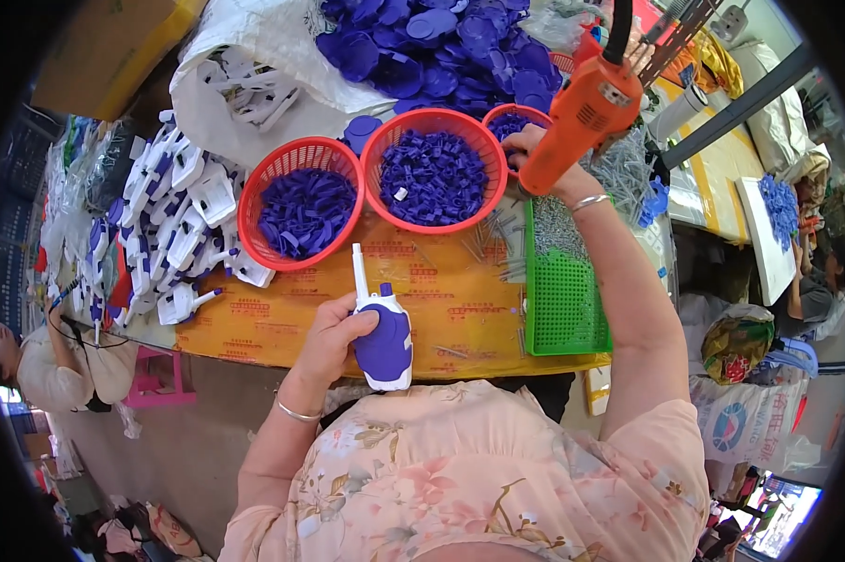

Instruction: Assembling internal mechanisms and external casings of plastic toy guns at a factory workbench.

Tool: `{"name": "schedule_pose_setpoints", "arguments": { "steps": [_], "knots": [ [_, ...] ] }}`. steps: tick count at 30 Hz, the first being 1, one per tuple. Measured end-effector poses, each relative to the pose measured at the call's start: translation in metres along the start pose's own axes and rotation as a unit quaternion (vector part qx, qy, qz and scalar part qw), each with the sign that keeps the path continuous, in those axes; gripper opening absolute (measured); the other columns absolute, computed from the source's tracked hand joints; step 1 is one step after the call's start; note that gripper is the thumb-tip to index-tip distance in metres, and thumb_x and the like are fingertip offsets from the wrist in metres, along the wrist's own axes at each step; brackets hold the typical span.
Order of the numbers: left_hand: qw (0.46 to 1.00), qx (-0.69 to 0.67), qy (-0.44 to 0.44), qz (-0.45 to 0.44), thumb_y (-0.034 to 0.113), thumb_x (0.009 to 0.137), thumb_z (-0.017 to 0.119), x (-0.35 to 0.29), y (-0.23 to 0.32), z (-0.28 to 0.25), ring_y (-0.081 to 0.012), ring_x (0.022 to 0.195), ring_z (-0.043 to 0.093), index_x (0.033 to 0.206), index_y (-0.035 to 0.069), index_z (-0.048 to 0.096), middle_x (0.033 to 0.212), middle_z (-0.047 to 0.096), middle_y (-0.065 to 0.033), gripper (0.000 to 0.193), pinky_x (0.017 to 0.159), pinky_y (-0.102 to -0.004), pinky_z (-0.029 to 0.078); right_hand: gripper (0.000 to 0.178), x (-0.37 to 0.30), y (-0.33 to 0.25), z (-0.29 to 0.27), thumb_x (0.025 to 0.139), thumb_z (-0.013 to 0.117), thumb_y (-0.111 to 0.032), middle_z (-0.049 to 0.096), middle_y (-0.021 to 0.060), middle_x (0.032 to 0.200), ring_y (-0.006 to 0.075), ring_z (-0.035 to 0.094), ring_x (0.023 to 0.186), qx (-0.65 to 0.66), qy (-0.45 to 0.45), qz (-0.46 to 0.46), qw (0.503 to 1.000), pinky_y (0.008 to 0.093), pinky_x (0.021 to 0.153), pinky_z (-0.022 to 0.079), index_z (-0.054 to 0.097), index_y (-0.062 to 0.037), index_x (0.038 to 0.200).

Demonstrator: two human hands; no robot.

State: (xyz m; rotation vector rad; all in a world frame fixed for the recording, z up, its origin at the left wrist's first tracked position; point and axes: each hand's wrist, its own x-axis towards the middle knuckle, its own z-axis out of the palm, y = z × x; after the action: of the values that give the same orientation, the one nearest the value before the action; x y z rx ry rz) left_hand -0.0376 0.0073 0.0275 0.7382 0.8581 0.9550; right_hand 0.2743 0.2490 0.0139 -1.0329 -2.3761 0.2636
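Note:
My left hand (333, 335) grips a white and purple plastic toy (380, 335) with a thin white stem pointing away from me, held just above the near edge of the yellow-covered table (282, 318). My right hand (538, 155) is stretched far forward and closed on the handle of an orange electric screwdriver (586, 110) that hangs from a black cable. That tool hovers beside a small red basket (511, 122) of purple parts.
Two larger red baskets (259, 187) (422, 120) hold purple plastic pieces. A green perforated tray (563, 290) with screws lies at the right. Finished white and purple toys (174, 225) pile up at the left. A white bag of blue discs (441, 42) sits behind. Another person (52, 361) sits at the lower left.

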Motion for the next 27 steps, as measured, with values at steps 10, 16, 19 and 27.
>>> {"name": "schedule_pose_setpoints", "arguments": {
  "steps": [10,16,19,27],
  "knots": [
    [0.998,-0.007,-0.061,-0.019,0.009,0.082,0.055,0.009,-0.004,0.020,-0.0160,0.083,0.063,0.106,-0.007,0.059,0.094,0.066,-0.0107,0.029,0.075,-0.0280,0.051,0.013,-0.021,-0.051,-0.038,0.088,0.058,-0.012,0.063,0.0061,0.073,0.0126,0.059,0.060,0.286,0.235,0.270,0.889,0.0259,0.052,0.046,0.060,0.0004,0.093],
    [0.998,-0.048,-0.047,-0.021,0.017,0.081,0.057,0.013,-0.001,0.033,-0.0117,0.077,0.063,0.112,-0.003,0.053,0.085,0.063,-0.0077,0.037,0.069,-0.0248,0.051,0.017,-0.092,-0.135,-0.065,0.090,0.051,-0.002,0.057,0.0037,0.073,0.0085,0.052,0.063,0.335,0.341,0.248,0.843,0.0201,0.059,0.043,0.061,0.0025,0.104],
    [0.998,0.003,-0.045,-0.038,0.020,0.084,0.057,0.016,-0.004,0.034,-0.0111,0.069,0.062,0.109,-0.003,0.056,0.086,0.064,-0.0076,0.034,0.064,-0.0226,0.051,0.016,-0.115,-0.181,-0.049,0.087,0.052,0.002,0.057,0.0024,0.074,0.0091,0.052,0.065,0.399,0.206,0.190,0.873,0.0221,0.060,0.043,0.062,0.0012,0.101],
    [0.993,0.104,-0.018,0.045,0.022,0.089,0.056,0.009,0.002,0.048,-0.0070,0.072,0.059,0.096,-0.002,0.063,0.085,0.065,-0.0047,0.026,0.064,-0.0202,0.046,0.015,-0.093,-0.212,0.002,0.087,0.056,-0.001,0.061,0.0023,0.078,0.0080,0.055,0.065,0.596,0.072,0.261,0.756,0.0209,0.058,0.045,0.063,0.0015,0.100]
  ]
}}
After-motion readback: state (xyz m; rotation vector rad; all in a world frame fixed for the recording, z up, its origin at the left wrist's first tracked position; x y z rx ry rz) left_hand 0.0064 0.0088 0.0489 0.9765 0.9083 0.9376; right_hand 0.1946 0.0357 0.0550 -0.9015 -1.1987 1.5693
